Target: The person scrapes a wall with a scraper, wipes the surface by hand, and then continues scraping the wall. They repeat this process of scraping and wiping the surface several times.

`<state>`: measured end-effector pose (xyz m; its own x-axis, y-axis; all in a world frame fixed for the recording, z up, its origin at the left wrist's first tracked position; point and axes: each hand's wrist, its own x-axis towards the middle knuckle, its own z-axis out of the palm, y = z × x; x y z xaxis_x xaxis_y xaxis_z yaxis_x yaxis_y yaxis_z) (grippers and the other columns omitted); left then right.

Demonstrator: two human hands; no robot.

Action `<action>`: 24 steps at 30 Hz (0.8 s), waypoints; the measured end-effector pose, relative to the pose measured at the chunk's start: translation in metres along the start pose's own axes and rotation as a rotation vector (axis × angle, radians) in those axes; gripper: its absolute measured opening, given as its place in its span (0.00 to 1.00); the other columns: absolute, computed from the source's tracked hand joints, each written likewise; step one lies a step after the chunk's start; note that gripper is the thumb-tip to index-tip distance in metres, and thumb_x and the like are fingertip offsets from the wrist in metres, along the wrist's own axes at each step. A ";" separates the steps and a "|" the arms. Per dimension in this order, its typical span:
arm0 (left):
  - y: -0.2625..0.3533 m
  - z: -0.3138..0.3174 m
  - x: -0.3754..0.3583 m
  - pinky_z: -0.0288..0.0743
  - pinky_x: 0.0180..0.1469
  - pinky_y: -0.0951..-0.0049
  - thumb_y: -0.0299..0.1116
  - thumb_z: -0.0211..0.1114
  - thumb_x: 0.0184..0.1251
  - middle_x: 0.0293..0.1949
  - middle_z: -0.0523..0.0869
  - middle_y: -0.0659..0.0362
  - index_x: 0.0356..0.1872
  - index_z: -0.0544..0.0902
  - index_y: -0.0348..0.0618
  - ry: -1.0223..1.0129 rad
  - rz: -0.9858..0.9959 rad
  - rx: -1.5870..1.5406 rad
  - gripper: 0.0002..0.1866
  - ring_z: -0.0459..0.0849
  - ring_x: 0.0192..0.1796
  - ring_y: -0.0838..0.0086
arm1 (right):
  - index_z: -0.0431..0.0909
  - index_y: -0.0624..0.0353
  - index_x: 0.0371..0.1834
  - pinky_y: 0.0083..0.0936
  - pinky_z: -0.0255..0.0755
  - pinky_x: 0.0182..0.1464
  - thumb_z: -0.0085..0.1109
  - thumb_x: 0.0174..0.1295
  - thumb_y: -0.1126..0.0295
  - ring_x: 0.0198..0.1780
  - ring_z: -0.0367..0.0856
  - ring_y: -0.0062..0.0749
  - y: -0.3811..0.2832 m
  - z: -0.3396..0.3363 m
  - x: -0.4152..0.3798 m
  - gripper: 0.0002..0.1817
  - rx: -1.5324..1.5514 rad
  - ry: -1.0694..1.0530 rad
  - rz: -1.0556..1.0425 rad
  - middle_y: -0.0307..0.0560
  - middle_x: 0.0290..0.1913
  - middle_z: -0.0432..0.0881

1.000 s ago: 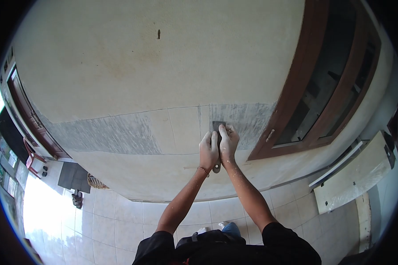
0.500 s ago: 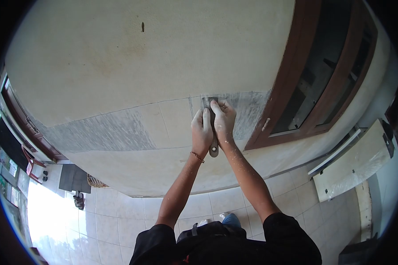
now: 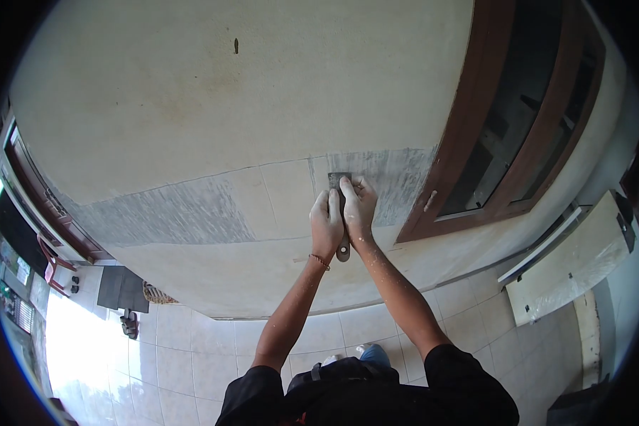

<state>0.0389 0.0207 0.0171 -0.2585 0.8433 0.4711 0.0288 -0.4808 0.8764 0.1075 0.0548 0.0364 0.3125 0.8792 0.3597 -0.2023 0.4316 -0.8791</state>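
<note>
Both of my hands grip one scraper, a flat dark blade on a handle with a hole at its lower end. My left hand is closed on its left side, thumb laid along the tool. Closed on the other side is my right hand, its thumb near the blade. White dust coats both hands. The blade is against or just in front of a cream wall, over a band of grey scraped patches. Bare cream sections and thin lines interrupt this band.
A brown-framed window borders the scraped band on the right. Panels wrapped in plastic lean at the far right. At left are a door, a red chair, a dark mat and footwear on the tiled floor.
My hands and the scraper have slid a little down the wall toward me, and the blade's edge now sits lower on the grey patch. The grip is the same.
</note>
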 end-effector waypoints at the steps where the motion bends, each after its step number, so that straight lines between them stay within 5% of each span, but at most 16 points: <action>1: 0.005 -0.001 0.004 0.66 0.32 0.71 0.34 0.51 0.78 0.22 0.73 0.55 0.29 0.72 0.32 -0.006 0.011 -0.001 0.17 0.67 0.30 0.79 | 0.75 0.61 0.27 0.15 0.64 0.28 0.60 0.67 0.71 0.26 0.70 0.12 -0.004 0.001 0.001 0.10 0.006 -0.011 0.007 0.33 0.24 0.76; 18: -0.001 -0.006 0.018 0.65 0.29 0.69 0.34 0.52 0.77 0.21 0.70 0.53 0.31 0.71 0.32 -0.018 0.071 0.013 0.16 0.63 0.28 0.77 | 0.72 0.63 0.24 0.19 0.61 0.24 0.60 0.67 0.70 0.22 0.66 0.13 -0.006 0.014 0.000 0.14 -0.031 0.040 -0.137 0.32 0.19 0.73; 22: -0.043 -0.018 -0.020 0.69 0.32 0.62 0.38 0.52 0.77 0.25 0.76 0.41 0.35 0.74 0.31 -0.046 0.009 0.206 0.17 0.73 0.26 0.60 | 0.72 0.60 0.26 0.16 0.62 0.28 0.59 0.68 0.69 0.26 0.67 0.12 0.055 -0.012 -0.031 0.13 -0.169 0.034 -0.021 0.32 0.22 0.74; 24: -0.112 -0.036 -0.059 0.72 0.37 0.57 0.42 0.52 0.76 0.30 0.80 0.37 0.37 0.77 0.30 -0.176 -0.058 0.303 0.20 0.81 0.33 0.46 | 0.75 0.64 0.26 0.26 0.68 0.30 0.61 0.65 0.68 0.25 0.72 0.21 0.107 -0.044 -0.064 0.13 -0.260 0.047 0.026 0.40 0.20 0.76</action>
<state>0.0161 0.0159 -0.1123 -0.0984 0.9081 0.4070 0.3114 -0.3604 0.8793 0.1066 0.0360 -0.0947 0.3547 0.8762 0.3263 0.0321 0.3373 -0.9408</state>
